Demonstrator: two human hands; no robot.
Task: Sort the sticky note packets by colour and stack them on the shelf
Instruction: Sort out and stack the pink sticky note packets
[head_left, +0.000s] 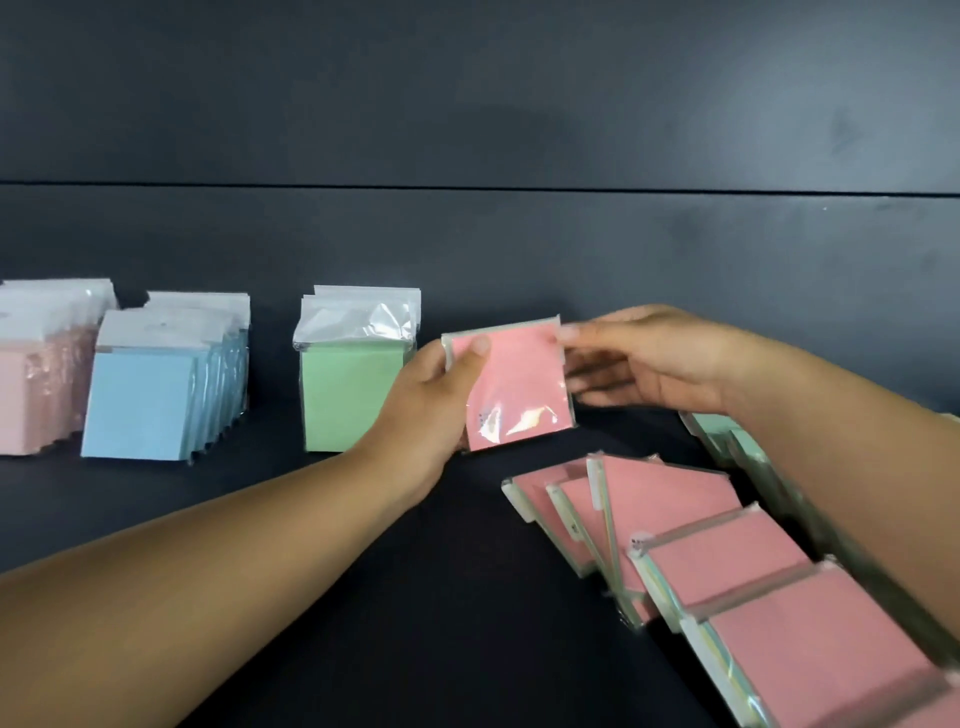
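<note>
Pink packet (511, 384) held above the dark shelf (467, 249), just right of the green stack (353, 395); sealed flap end toward the back wall, face tilted up. Left hand (426, 410) grips its left edge; right hand (639, 358) pinches its upper right corner.

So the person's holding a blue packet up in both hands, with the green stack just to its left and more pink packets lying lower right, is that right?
Not quite: the held packet is pink, not blue. The head view shows the left hand gripping it and the right hand touching its upper right corner. The green stack does stand just to its left, and more pink packets lie lower right.
</note>
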